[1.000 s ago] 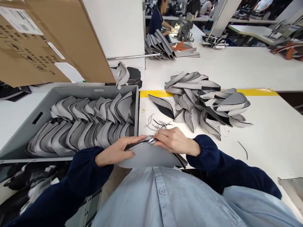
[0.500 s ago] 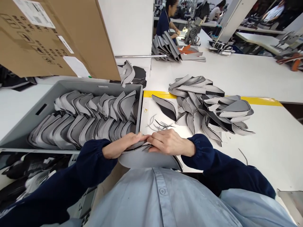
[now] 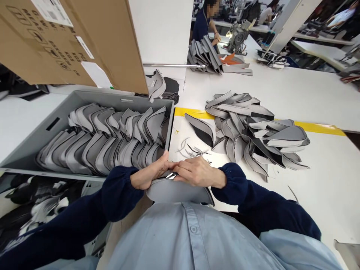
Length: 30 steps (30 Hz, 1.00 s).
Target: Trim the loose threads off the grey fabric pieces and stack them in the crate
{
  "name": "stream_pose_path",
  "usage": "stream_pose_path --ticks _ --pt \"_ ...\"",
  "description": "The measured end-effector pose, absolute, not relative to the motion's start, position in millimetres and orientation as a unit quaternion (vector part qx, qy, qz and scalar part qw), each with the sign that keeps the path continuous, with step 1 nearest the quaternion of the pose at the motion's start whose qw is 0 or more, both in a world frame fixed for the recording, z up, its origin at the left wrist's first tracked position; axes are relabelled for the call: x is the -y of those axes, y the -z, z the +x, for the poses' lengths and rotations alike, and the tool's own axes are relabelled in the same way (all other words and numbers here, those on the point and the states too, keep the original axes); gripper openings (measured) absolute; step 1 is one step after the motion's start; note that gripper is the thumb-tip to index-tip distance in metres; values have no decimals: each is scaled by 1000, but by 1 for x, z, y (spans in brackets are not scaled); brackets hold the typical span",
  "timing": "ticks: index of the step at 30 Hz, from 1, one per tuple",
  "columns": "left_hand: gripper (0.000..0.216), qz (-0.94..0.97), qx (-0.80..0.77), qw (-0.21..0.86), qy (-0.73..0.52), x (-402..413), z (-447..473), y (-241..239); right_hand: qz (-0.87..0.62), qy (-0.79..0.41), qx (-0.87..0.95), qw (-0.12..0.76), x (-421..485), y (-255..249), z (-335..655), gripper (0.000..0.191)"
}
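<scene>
A curved grey fabric piece with a dark edge lies close against the light blue shirt front. My left hand grips its upper left edge, thumb raised. My right hand is closed just beside it, fingers touching the left hand's fingertips. From the right fingers, small scissors show only their shiny blades, lying along the piece's top edge; their handles are hidden in the hand. Thin trimmed strips are scattered on the white table just beyond the hands.
A grey crate at left holds rows of similar curved pieces. A heap of grey pieces lies on the table at right, across yellow tape. A cardboard box stands behind the crate. A co-worker sits near a sewing machine.
The view has shifted a little, so the surroundings sit slightly further right. My left thumb has lifted, and the scissor blades show more brightly between the hands.
</scene>
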<state>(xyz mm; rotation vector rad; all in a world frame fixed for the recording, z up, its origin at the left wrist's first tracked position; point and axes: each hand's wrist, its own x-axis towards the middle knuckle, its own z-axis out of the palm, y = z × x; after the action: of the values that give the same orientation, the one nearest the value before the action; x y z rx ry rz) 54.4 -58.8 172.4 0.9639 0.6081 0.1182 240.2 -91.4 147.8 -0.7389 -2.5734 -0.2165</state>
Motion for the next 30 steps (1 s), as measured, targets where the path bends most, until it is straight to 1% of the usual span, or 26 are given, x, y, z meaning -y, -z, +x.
stream_pose_path --ticks 3,4,6,7,8,9,10,12,13,14,16,18,19,20,24,27,30 --pt "92 425 -296 852 -70 53 55 -162 -295 18 918 265 84 -142 237 30" --pt "90 414 -306 854 -76 50 55 -159 -306 -12 908 286 80 -140 237 28" --pt "79 429 -336 833 -94 42 54 -152 -349 -76 874 331 68 -135 242 26" --pt "72 459 -356 808 -102 38 52 -149 -383 -104 852 342 60 -130 249 26" --pt "70 495 -378 775 -108 33 48 -148 -427 -125 831 332 52 -124 257 27" --pt "71 532 -399 739 -111 28 43 -147 -485 -134 813 292 44 -115 268 27" --pt "73 558 -420 706 -117 22 36 -147 -545 -135 796 227 37 -104 281 27" --pt "69 561 -466 667 -152 8 18 -147 -656 -114 745 38 31 -80 309 28" --pt "67 544 -488 655 -191 -2 8 -145 -681 -113 723 -7 32 -67 322 28" --pt "66 519 -508 643 -243 -13 -1 -143 -696 -116 708 -34 35 -56 334 27" --pt "66 462 -547 593 -368 -41 -16 -130 -707 -134 693 -55 45 -38 351 26" --pt "63 415 -591 514 -462 -74 -17 -107 -709 -154 685 -67 54 -27 358 27" --pt "59 403 -616 472 -485 -90 -12 -91 -708 -164 684 -71 56 -24 357 27" --pt "55 398 -635 449 -487 -105 -4 -73 -704 -174 685 -72 56 -22 355 27" --pt "49 420 -672 419 -443 -142 36 -1 -686 -199 697 -68 48 -19 343 26" --pt "59 457 -697 388 -394 -145 47 40 -684 -189 703 -48 47 -15 345 27" --pt "64 498 -705 369 -344 -143 44 65 -702 -132 700 -6 52 -9 359 29"
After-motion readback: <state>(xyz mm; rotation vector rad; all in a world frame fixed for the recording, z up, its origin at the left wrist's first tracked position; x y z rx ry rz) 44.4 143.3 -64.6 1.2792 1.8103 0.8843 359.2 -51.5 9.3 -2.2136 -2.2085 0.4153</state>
